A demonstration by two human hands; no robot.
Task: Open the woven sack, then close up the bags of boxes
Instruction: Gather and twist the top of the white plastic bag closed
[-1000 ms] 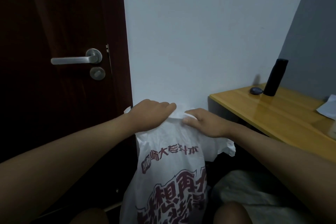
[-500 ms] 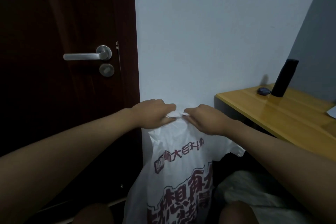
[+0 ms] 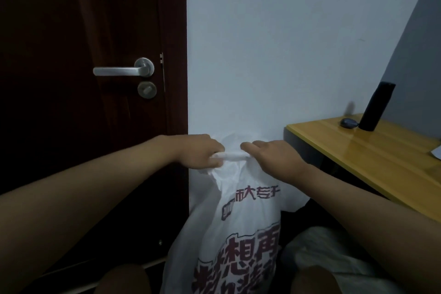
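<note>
A white plastic bag (image 3: 241, 227) with dark red printed characters stands upright between my knees, against the wall. Its top is gathered into a narrow twisted strip that runs between my two hands. My left hand (image 3: 202, 154) is closed on the left end of that strip. My right hand (image 3: 272, 159) pinches the right end, fingers curled over it. What is inside the bag is hidden. A pale grey sack-like bundle (image 3: 317, 253) lies low on the right, behind my right forearm.
A dark brown door (image 3: 83, 102) with a metal lever handle (image 3: 124, 70) fills the left. A yellow wooden desk (image 3: 372, 157) juts in from the right, carrying a black bottle (image 3: 375, 106) and a small dark object (image 3: 349, 123). A white wall lies ahead.
My hands went from resting flat on the bag's top to gripping it, and the top has been drawn into a tight twisted strip between them. The view shifted left.
</note>
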